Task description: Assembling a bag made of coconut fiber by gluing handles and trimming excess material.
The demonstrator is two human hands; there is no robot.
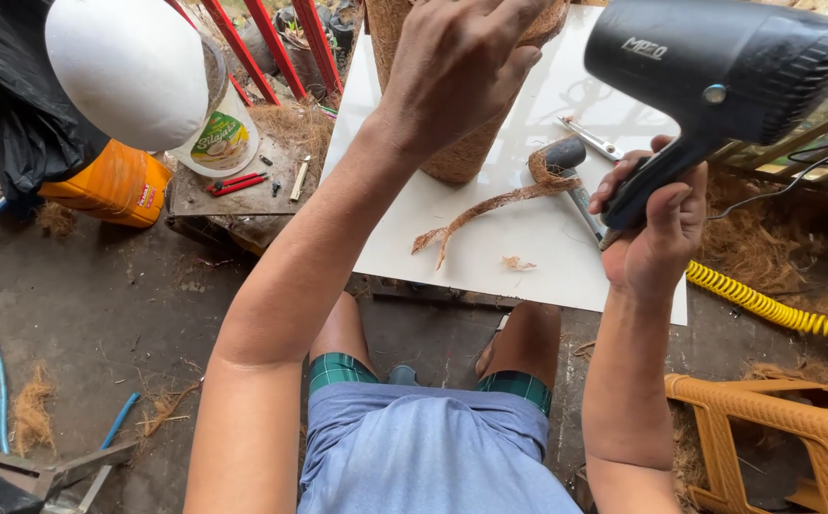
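The coir-wrapped cylinder (462,143) stood upright on the white board (528,238), near its far edge — the left hand (457,67) lay over its top, fingers curled against the fibre. The right hand (652,228) was clenched fully round the handle of a black hair dryer (719,67) — held above the board.

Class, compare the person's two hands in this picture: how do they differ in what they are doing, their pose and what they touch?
The left hand lies spread, palm down, on the brown fibre-wrapped cylinder; the right hand is closed in a fist around the black hair dryer handle. The left hand reaches farther across the white board; the right hand sits nearer, raised above the board's edge. Both are bare.
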